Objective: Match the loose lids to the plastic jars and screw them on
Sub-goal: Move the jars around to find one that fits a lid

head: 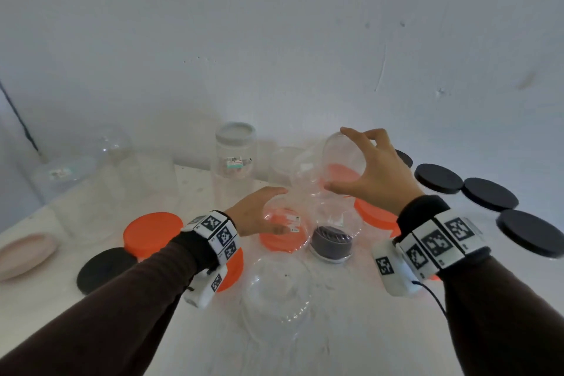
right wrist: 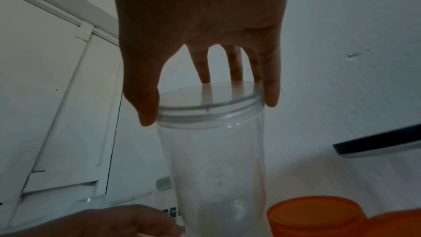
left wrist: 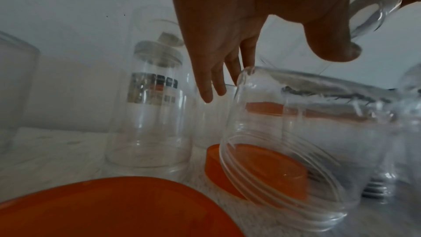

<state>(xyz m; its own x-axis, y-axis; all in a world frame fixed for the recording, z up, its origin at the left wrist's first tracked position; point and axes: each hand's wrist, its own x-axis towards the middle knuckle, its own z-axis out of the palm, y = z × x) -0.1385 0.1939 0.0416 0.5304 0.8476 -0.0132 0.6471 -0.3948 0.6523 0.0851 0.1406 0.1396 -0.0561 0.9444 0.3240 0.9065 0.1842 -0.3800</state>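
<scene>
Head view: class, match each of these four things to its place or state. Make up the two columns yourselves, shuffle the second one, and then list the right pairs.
Things
1. right hand
2. left hand
3. black lids
4. tall jar

Places or states
A. stands at the back by the wall, with a grey lid on
B. grips the rim of the lifted jar
C. lie loose in a row on the right
D. holds the tilted jar over an orange lid

Pairs: 1-B, 2-D, 3-C, 4-A
</scene>
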